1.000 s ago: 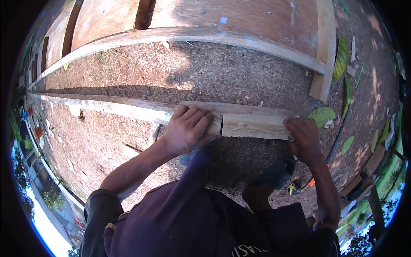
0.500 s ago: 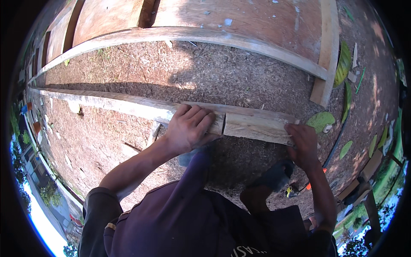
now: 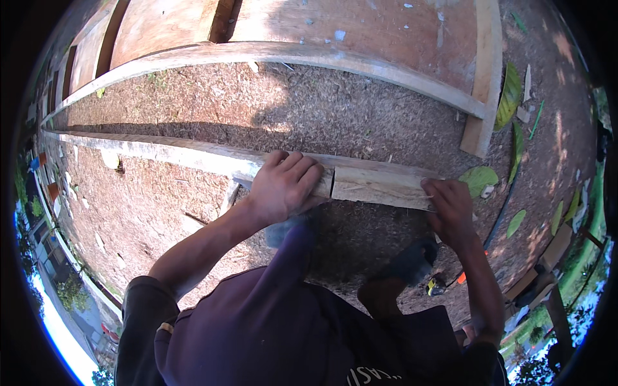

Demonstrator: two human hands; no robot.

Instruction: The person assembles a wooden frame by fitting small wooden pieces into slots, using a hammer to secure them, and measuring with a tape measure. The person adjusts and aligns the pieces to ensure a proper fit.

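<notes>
My left hand (image 3: 286,185) is closed over a long wooden beam (image 3: 174,153) near its right end, fingers over the far edge and thumb on the near side. A short wooden block (image 3: 381,186) lies in line with it, a narrow dark gap between the two. My right hand (image 3: 450,209) grips the right end of this block, fingers on top. A strip of wood shows along the block's far side; whether it is a separate board I cannot tell. The undersides of both pieces are hidden.
Beyond the beam lies a large wooden frame with plywood panels (image 3: 380,48) and a pale front rail (image 3: 270,53). Green leaves (image 3: 477,180) and a dark cable (image 3: 501,215) are on the ground at the right. A yellow-and-black object (image 3: 436,285) lies near my foot.
The block and my right hand have shifted very slightly left in the picture, as has the frame behind. Both grips look the same.
</notes>
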